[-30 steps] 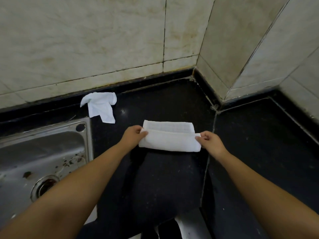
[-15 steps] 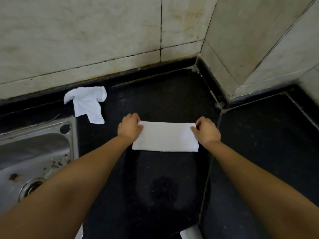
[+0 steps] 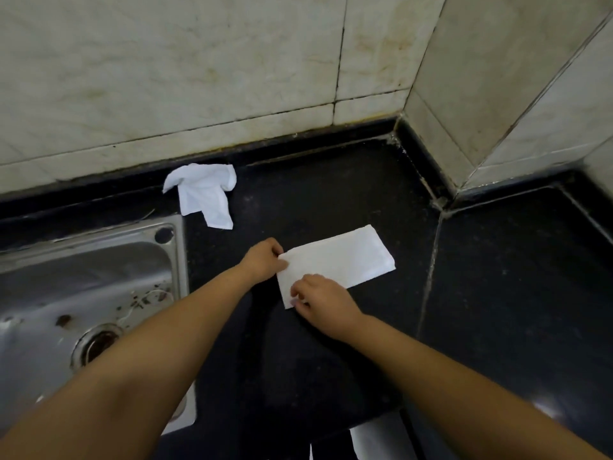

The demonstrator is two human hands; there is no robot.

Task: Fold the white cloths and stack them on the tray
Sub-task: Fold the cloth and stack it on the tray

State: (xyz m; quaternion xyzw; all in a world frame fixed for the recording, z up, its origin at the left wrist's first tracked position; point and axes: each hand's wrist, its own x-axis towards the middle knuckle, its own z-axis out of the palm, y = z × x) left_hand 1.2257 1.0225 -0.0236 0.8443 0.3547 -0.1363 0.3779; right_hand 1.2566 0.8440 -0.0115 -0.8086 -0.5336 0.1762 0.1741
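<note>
A white cloth (image 3: 345, 257), folded into a long rectangle, lies slanted on the black counter (image 3: 331, 194). My left hand (image 3: 263, 260) pinches its upper near corner at the left end. My right hand (image 3: 323, 302) pinches the lower near corner of the same end. The cloth's far end points up and to the right and lies free. A second white cloth (image 3: 205, 192) sits crumpled near the back wall, above the sink. No tray is clearly in view.
A steel sink (image 3: 83, 293) with a drain fills the left side. Tiled walls meet in a corner at the back right. A counter seam (image 3: 431, 270) runs just right of the folded cloth. Something pale (image 3: 378, 436) shows at the bottom edge.
The fold has been laid flat. My right hand has left the cloth's right end and come across to the left end beside my left hand. The cloth now lies slanted.
</note>
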